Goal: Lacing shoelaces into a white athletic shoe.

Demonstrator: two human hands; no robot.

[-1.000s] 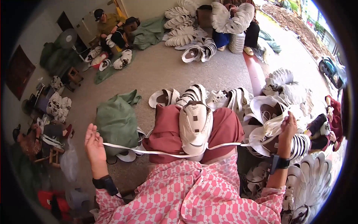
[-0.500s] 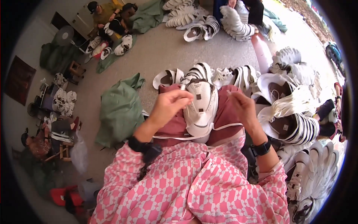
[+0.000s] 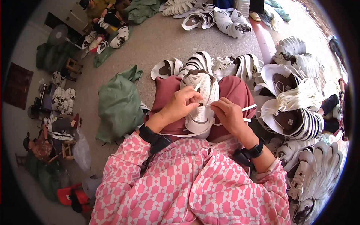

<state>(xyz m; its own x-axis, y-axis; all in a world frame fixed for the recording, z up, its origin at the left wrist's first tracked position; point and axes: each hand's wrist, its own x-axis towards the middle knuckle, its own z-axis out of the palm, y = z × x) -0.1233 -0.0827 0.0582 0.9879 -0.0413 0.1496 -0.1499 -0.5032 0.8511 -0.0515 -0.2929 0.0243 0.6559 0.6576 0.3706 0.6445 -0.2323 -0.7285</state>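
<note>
A white mesh shoe upper (image 3: 205,85) lies on my lap between my knees, its inside dark brown. A white shoelace (image 3: 249,107) runs across it, and a loose length sticks out to the right over my thigh. My left hand (image 3: 183,103) is pinched over the left side of the upper, with a short white lace end standing up from its fingers. My right hand (image 3: 229,115) is pinched at the upper's right edge, its fingertips on the lace. The exact hold is partly hidden by the fingers.
More shoe uppers (image 3: 198,62) stand in a row beyond my knees. At right are stacked uppers (image 3: 300,122) and a bundle of white laces (image 3: 298,95). A green cloth bundle (image 3: 119,107) sits at left. People (image 3: 99,13) work farther back.
Both hands have come closer together over the upper. The right hand moved down and left to its edge; the left moved right. The lace now trails out past the right hand.
</note>
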